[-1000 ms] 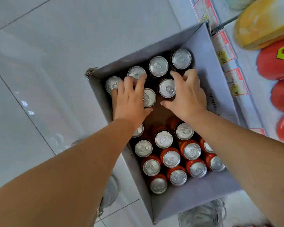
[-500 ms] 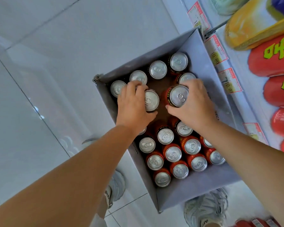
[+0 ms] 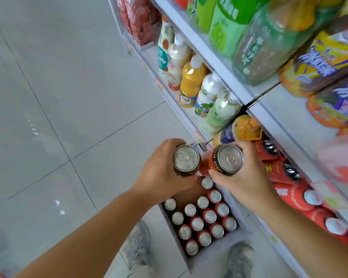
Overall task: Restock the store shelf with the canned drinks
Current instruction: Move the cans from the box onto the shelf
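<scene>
Grey tile floor [image 3: 68, 97] on the left, not much happening there. The left hand [image 3: 159, 177] has its fingers wrapped round one can [image 3: 186, 159], held well above the box. The cardboard box [image 3: 209, 256] sits on the floor by the person's shoes, with over a dozen boxed cans [image 3: 197, 223] upright in rows and a bare gap at the far end. The right hand [image 3: 249, 181] grips a second can [image 3: 228, 159], just beside the first. Further right, the shelf [image 3: 269, 115] has red drinks [image 3: 285, 173] lying on their sides on a lower tier. I'd guess it's early days, as neither can is shelved yet and most of the box is left.
</scene>
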A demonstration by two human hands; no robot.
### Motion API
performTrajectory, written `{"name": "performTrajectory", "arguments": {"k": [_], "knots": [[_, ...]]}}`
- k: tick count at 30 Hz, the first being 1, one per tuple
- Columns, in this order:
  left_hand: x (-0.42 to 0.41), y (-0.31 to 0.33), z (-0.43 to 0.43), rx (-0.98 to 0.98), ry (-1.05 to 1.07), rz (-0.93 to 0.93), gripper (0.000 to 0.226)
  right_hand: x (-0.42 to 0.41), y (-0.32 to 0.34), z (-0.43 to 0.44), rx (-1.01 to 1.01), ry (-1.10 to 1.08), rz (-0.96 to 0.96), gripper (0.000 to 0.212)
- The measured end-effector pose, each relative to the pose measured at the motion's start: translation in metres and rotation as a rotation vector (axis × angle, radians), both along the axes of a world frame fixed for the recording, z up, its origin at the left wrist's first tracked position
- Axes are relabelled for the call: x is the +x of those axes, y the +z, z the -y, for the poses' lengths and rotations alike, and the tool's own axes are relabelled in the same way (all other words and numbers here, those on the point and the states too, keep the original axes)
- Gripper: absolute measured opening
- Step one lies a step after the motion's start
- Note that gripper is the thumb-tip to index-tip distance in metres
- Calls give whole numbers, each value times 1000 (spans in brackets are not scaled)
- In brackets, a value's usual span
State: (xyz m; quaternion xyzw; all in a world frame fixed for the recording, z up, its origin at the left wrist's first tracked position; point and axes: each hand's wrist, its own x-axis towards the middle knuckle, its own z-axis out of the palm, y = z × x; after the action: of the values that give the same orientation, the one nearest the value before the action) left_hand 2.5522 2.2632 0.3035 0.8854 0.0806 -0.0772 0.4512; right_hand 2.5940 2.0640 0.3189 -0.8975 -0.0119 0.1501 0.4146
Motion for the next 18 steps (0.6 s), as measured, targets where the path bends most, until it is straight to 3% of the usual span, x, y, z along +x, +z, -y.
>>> {"name": "performTrajectory", "arguments": {"k": [12,18], "knots": [[20,378,6,-122,-224,368,66,-44,368,11,219,-245,325,55],[28,509,68,-284,-385,506,59,-69,494,61,200,-424,531,60]]}}
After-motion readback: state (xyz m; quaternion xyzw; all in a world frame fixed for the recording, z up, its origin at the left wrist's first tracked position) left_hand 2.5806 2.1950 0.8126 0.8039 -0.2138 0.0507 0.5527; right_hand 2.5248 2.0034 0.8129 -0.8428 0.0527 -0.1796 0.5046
